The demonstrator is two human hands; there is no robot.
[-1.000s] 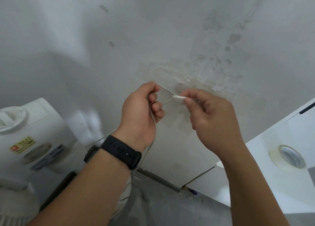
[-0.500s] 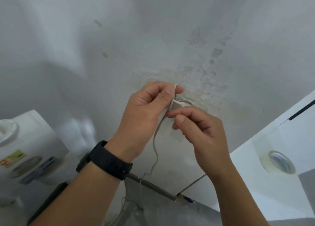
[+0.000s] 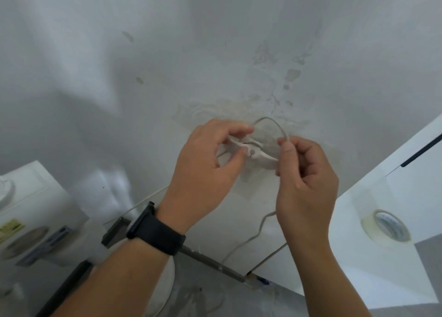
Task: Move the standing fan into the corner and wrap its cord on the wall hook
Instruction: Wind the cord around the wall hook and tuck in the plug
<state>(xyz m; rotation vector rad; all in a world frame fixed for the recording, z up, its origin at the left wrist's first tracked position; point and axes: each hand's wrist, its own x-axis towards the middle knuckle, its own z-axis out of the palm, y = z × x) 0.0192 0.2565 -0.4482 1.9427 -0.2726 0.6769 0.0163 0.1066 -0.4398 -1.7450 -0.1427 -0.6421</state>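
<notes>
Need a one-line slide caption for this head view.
Left hand holds the white wall hook while right hand pinches the looped fan cord above it.

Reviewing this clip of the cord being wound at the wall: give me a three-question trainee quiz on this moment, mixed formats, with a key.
1. True or false: the right hand pinches the thin pale cord where it arches above the small white wall hook.
2. Which wrist wears the black watch band? A) left B) right C) neither
3. Fill in: the roll of clear tape lies on the white surface to the ____ of the hands.

Key
1. True; the left hand is at the hook, and cord hangs slack below the right hand.
2. A
3. right
</notes>
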